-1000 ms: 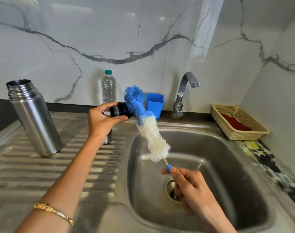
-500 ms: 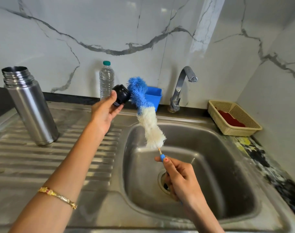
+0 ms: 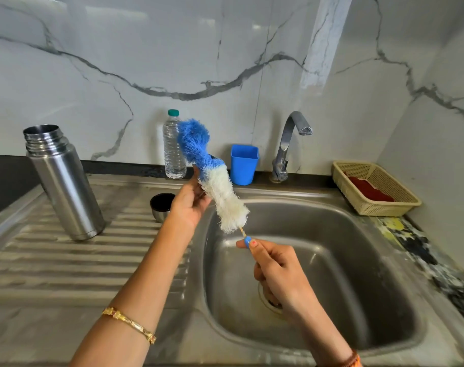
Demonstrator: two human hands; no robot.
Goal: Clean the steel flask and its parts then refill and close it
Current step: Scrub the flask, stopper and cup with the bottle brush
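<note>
The open steel flask (image 3: 64, 186) stands upright on the drainboard at left. Its steel cup lid (image 3: 160, 205) sits mouth-up on the drainboard, just behind my left wrist. My left hand (image 3: 190, 203) is raised over the sink's left rim and holds the black stopper (image 3: 213, 156), which is almost wholly hidden behind the brush. My right hand (image 3: 277, 270) grips the blue handle of the bottle brush (image 3: 216, 182) above the basin. The brush's blue and white bristles lie against the stopper and my left fingers.
A plastic water bottle (image 3: 173, 149), a blue cup (image 3: 243, 164) and the tap (image 3: 287, 147) line the back wall. A beige basket (image 3: 400, 201) holding something red sits at right of the steel sink (image 3: 358, 260). The ribbed drainboard (image 3: 53, 266) stretches left.
My left hand has brought the stopper right, behind the brush bristles, so the stopper is now nearly covered. The right hand keeps its hold on the brush handle.
</note>
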